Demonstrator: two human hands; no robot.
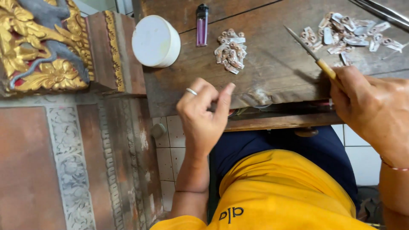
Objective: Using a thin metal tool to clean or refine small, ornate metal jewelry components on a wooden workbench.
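Observation:
My left hand (203, 113), a ring on one finger, is raised at the near edge of the wooden worktop (272, 72). Its fingers curl toward the thumb; anything pinched between them is hidden. My right hand (370, 110) grips a small knife (311, 53) by its pale handle, the thin blade pointing up and left over the worktop. A small pile of pale shell-like pieces (230, 50) lies beyond my left hand. A larger scatter of similar pieces (351, 34) lies beyond the blade tip at the far right.
A round white container (155, 41) and a purple lighter (202, 25) sit at the worktop's far left. A gilded carved panel (42, 47) and an ornate carved frame (72, 170) fill the left side. White floor tiles (168, 149) show below.

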